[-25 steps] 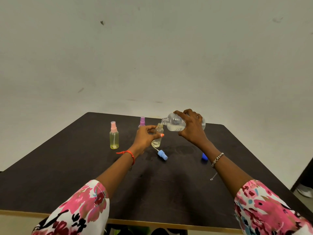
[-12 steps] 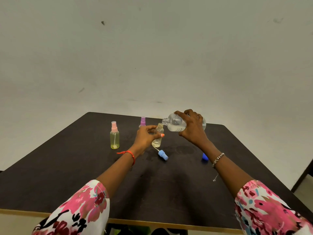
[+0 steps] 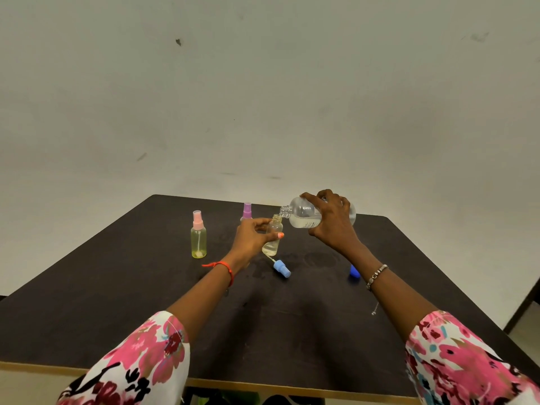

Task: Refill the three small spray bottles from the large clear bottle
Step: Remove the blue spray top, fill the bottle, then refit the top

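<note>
My left hand (image 3: 251,239) grips an uncapped small spray bottle (image 3: 273,236) that stands on the dark table (image 3: 117,302) with a little yellowish liquid at its bottom. My right hand (image 3: 333,226) holds the large clear bottle (image 3: 304,214) tipped almost level, its open neck right above the small bottle's mouth. The blue spray head (image 3: 281,267) with its tube lies on the table just in front. A pink-capped spray bottle (image 3: 198,235) stands to the left. A purple-capped spray bottle (image 3: 247,211) stands behind my left hand, mostly hidden.
A dark blue cap (image 3: 354,271) lies on the table under my right forearm. A small metal pin (image 3: 375,309) lies further to the front right. The table's light wooden front edge (image 3: 263,385) runs below my sleeves. A pale wall stands behind the table.
Both hands and the two bottles have stayed almost still, with the large bottle held tipped over the small one. The view has shifted slightly.
</note>
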`<state>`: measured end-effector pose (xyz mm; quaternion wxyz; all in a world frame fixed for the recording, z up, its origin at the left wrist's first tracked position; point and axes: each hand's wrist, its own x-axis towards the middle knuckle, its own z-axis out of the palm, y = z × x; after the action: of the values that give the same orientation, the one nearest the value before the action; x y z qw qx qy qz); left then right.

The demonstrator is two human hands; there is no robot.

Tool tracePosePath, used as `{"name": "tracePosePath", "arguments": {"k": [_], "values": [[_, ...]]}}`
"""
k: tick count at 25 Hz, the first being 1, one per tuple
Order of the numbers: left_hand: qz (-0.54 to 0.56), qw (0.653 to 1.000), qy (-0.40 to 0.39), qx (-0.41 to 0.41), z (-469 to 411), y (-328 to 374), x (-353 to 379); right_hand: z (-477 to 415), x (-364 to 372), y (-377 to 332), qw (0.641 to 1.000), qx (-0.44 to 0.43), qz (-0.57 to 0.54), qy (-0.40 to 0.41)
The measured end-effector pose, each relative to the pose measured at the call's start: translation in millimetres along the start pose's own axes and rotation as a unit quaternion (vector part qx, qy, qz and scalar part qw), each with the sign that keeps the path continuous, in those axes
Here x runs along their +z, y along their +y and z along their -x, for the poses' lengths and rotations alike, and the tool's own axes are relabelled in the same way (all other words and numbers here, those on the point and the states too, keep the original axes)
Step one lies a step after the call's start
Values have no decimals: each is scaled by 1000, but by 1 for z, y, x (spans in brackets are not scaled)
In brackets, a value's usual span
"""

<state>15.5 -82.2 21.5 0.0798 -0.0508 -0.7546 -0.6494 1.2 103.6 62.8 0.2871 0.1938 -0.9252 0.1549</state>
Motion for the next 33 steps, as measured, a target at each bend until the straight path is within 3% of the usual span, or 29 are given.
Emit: {"name": "tracePosePath", "arguments": {"k": [33], "values": [[-3,1000,-3,-1,5,2,4,3,-1,3,1000,-2,11,1]]}}
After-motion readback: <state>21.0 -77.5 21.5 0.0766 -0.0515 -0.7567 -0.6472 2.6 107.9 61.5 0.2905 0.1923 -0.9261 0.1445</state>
